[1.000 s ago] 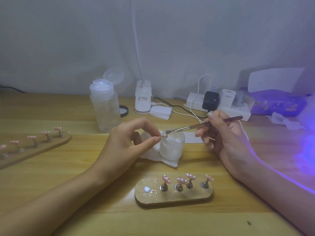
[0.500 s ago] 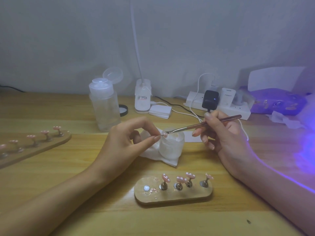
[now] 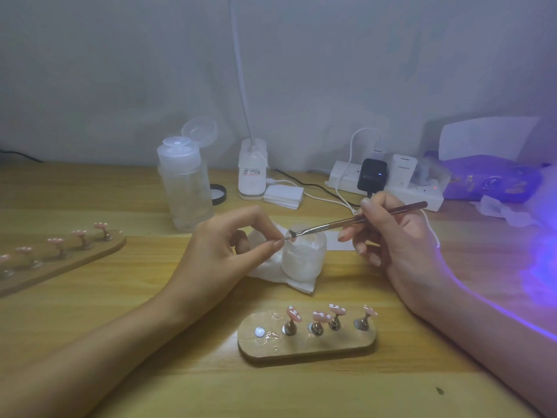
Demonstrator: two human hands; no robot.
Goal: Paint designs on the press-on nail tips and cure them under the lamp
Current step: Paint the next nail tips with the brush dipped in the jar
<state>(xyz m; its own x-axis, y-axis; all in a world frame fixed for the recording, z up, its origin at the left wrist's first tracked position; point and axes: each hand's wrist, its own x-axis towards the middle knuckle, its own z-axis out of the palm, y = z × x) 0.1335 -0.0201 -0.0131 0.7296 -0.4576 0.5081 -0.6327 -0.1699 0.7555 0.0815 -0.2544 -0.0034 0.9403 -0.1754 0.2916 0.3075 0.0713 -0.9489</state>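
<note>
The small nail tip (image 3: 287,235) being painted sits above the near rim of a frosted jar (image 3: 304,257), pinched between the thumb and forefinger of the left hand (image 3: 223,245). This grip is narrow, and the other fingers curl loosely behind it. The bristle end of a slim brush (image 3: 346,222) touches the tip from the right. The right hand (image 3: 394,236) holds the brush like a pen, its grip closed round the reddish handle, which slants up and to the right. The jar stands on a crumpled white tissue (image 3: 268,271) on the wooden desk (image 3: 150,297). Nearer the person lies an oval wooden holder (image 3: 307,346) carrying four pink tips with white dots (image 3: 294,313) on little metal stems; the spot at its left end has only a round silver disc. A longer holder (image 3: 60,260) with a row of pink tips lies at the far left, angled away. Behind the hands stand a clear pump bottle (image 3: 185,191) with its cap flipped open, a white lamp base (image 3: 252,176), a power strip (image 3: 422,191) with a black adapter (image 3: 372,176) plugged in, and a purple pack (image 3: 494,182). Violet light (image 3: 542,260) washes over the desk's right edge and the right forearm.
</note>
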